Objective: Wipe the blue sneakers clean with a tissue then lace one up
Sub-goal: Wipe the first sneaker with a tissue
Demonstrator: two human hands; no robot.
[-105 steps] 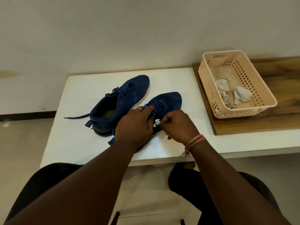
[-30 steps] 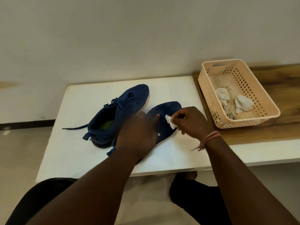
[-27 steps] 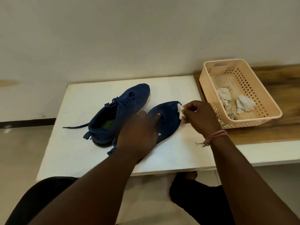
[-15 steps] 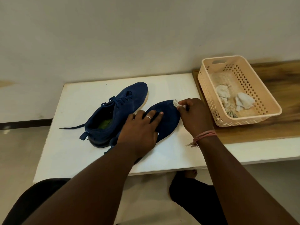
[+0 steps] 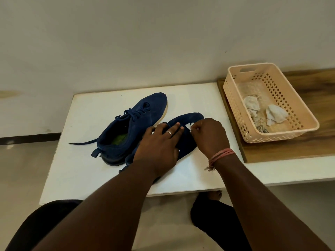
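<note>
Two dark blue sneakers lie on the white table (image 5: 87, 160). The left sneaker (image 5: 137, 122) is laced, with one lace end trailing left. The right sneaker (image 5: 186, 140) lies beside it, mostly under my hands. My left hand (image 5: 159, 145) rests flat on the right sneaker's middle, fingers straight, a ring on one finger. My right hand (image 5: 208, 136) pinches a small white tissue (image 5: 189, 126) against the sneaker's upper near the toe.
A peach plastic basket (image 5: 233, 98) with crumpled used tissues (image 5: 275, 116) stands on a wooden board (image 5: 290, 149) at the right. A wall runs behind the table. My knees and a bare foot show below the table's front edge.
My right hand has swept the tissue from the sneaker's middle to its toe and back a little toward the centre. My left hand has flattened onto the sneaker.
</note>
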